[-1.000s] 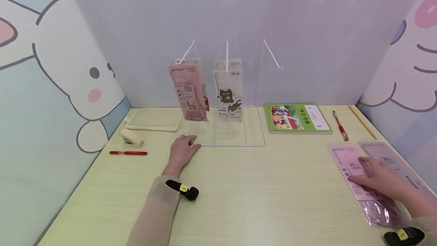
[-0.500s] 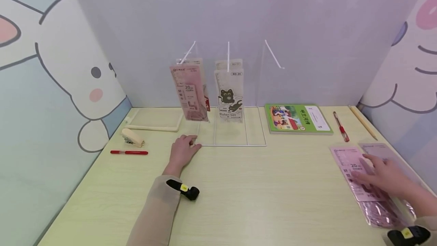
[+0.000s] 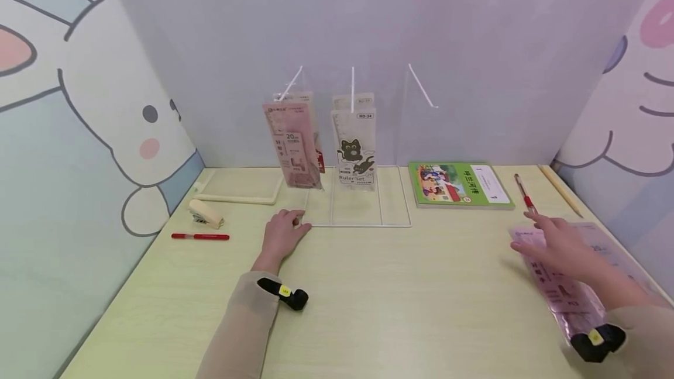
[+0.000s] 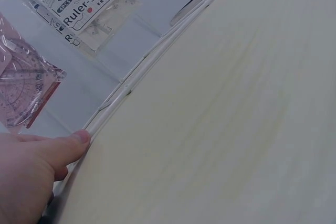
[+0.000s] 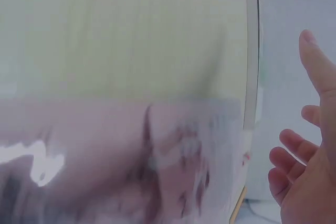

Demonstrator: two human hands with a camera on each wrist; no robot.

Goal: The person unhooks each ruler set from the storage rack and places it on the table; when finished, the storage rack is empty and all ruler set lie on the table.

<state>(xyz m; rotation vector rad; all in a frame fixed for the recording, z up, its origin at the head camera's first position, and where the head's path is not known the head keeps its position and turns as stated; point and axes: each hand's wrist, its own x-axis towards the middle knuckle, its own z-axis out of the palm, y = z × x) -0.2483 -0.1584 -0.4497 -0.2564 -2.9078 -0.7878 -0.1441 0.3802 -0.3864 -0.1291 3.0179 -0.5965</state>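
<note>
My left hand point(image 3: 283, 235) holds the front left corner of a white wire display rack point(image 3: 358, 226), its thumb on the front wire. On the rack's left hook hangs a pink packaged ruler set point(image 3: 292, 145) over another pack. A white ruler set point(image 3: 354, 148) with a black cat print hangs on the middle hook, another behind it. The right hook point(image 3: 423, 86) carries nothing. My right hand point(image 3: 566, 250) hovers with spread fingers over a pink ruler set point(image 3: 566, 291) at the table's right, covering part of it; a second pack point(image 3: 597, 235) lies beside it.
A green book point(image 3: 460, 185) lies right of the rack, then a red pen point(image 3: 523, 192) and a pencil point(image 3: 560, 190). On the left are a cream frame point(image 3: 237, 197), a stapler point(image 3: 205, 213) and another red pen point(image 3: 200, 237). Walls enclose the table's back and sides.
My right hand has come up off the pink ruler set and shifted forward and left, its fingertips now near the red pen's end. The left hand stays at the rack corner.
</note>
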